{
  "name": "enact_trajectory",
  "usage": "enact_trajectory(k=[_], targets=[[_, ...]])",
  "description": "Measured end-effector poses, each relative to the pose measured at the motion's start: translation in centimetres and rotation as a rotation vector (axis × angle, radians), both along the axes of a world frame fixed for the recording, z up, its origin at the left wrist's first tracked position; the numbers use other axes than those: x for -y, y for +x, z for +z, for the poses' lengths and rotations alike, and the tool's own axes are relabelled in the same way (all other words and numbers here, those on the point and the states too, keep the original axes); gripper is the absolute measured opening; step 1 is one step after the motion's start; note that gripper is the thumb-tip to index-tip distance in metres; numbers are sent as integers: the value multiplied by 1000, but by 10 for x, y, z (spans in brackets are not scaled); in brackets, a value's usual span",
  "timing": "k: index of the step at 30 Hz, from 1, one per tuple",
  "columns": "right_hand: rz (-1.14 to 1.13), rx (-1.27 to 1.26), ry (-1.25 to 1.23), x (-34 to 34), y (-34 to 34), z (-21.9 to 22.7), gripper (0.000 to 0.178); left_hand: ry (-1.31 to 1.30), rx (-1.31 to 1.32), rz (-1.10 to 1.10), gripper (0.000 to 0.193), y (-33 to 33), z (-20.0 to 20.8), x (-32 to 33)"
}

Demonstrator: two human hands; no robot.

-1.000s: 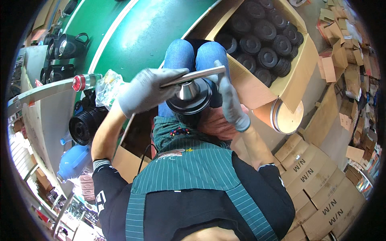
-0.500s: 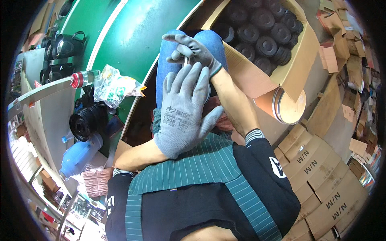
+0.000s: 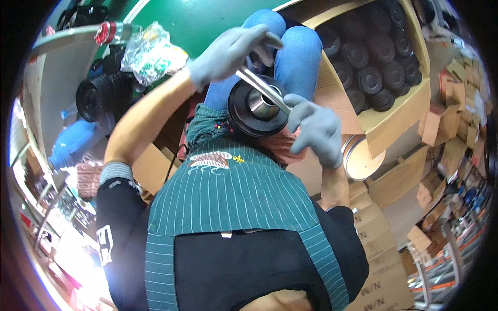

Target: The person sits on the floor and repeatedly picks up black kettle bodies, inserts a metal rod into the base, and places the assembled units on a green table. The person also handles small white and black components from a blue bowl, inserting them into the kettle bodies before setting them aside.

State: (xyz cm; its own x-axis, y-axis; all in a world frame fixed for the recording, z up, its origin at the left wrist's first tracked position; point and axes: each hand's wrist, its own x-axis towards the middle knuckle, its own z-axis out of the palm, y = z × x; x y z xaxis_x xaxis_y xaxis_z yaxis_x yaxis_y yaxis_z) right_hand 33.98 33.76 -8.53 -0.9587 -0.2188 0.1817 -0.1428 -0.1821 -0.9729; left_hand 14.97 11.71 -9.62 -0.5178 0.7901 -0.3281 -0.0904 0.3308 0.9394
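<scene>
A round black part (image 3: 244, 120) with a shiny metal cup-shaped centre rests at my lap, between my two hands. My right hand (image 3: 317, 129), in a grey glove, is closed on the end of metal tweezers (image 3: 259, 85). Their two slim arms slant across above the black part, pointing up and left. Also gloved in grey, my left hand (image 3: 231, 54) hovers beyond the part, near the free end of the tweezers. Its fingers are bent but apart, and I see nothing in them.
On the right, an open carton (image 3: 399, 116) holds many round black parts (image 3: 371, 78). A round drum (image 3: 363, 158) stands beside it, near stacked cartons (image 3: 381, 243). To the left are a crumpled plastic bag (image 3: 153, 54), black discs (image 3: 96, 98) and a blue bottle (image 3: 75, 142).
My hands, crossed before with the left over the right, have moved apart. The black part and the tweezers now show in full. My view has shifted a little.
</scene>
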Motion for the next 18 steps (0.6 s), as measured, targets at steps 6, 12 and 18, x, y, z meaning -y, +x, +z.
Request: enact_trajectory(k=[6, 12, 18], targets=[[363, -400, 780, 25, -21, 47, 26, -39, 134, -295, 71, -32, -21, -52], [701, -421, 724, 63, -41, 56, 30, 383, -832, -548, 44, -25, -82, -94], [889, -343, 781, 122, -97, 51, 26, 304, 219, -761, 55, -7, -41, -133]])
